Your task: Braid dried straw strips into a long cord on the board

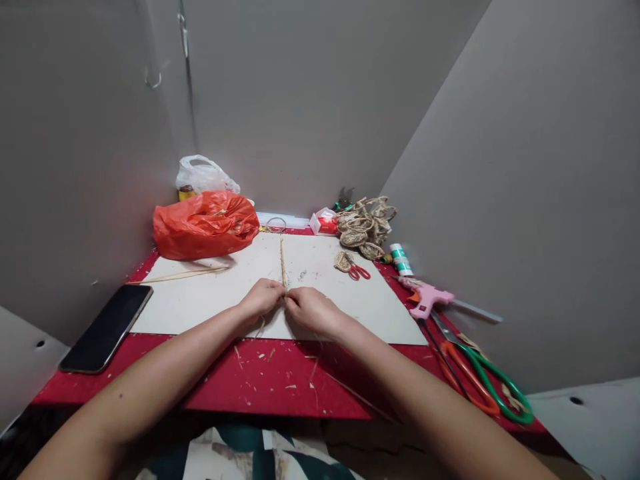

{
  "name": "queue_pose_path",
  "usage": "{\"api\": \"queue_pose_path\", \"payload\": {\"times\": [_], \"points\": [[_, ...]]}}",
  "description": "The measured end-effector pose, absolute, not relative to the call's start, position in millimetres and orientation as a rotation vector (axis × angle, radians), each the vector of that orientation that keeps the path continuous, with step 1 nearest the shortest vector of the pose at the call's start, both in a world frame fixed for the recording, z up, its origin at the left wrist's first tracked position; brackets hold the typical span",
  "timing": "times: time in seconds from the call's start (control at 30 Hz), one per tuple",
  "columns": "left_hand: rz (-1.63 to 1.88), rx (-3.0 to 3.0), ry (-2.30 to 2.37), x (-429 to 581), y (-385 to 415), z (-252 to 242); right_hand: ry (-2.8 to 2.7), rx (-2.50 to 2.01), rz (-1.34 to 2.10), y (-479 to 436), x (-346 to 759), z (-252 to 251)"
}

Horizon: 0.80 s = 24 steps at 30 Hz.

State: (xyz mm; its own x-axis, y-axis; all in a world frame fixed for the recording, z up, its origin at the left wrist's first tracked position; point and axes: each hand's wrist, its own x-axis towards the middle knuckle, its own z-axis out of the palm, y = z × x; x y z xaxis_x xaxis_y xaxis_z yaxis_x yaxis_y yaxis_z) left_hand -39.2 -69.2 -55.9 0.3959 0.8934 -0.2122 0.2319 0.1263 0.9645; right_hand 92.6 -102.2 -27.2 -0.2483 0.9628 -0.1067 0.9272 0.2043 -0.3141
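Observation:
My left hand (263, 297) and my right hand (311, 308) meet over the front part of a white board (175, 320). Both have their fingers closed in a pinch at the near end of a thin straw-coloured stem (283, 260), which points away from me and looks wrapped or twisted with fibre. Loose fibre strands trail below my hands toward the table's front edge. The fingertips hide the exact spot being gripped. Several long straw strips (187, 274) lie on the board at the left.
At back left sits a red plastic bag (200, 227). Jute cord bundles (365, 223) lie at back right, near small red-handled scissors (358, 270). A pink glue gun (431, 297) and large scissors (493, 383) line the right side. A phone (107, 330) rests at left. Grey walls enclose the table.

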Motion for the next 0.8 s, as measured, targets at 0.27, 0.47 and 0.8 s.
{"api": "queue_pose_path", "payload": {"times": [0.27, 0.47, 0.8], "points": [[0.67, 1.313, 1.004, -48, -70, -56, -2.496, -1.79, 0.441, -138, 81, -15], [0.622, 1.131, 0.867, -57, -63, -51, -1.91, -1.616, 1.085, -117, 110, 10], [0.572, 1.113, 0.838, -59, -64, -47, -1.47, -1.426, 1.67, -74, 104, -41]]}}
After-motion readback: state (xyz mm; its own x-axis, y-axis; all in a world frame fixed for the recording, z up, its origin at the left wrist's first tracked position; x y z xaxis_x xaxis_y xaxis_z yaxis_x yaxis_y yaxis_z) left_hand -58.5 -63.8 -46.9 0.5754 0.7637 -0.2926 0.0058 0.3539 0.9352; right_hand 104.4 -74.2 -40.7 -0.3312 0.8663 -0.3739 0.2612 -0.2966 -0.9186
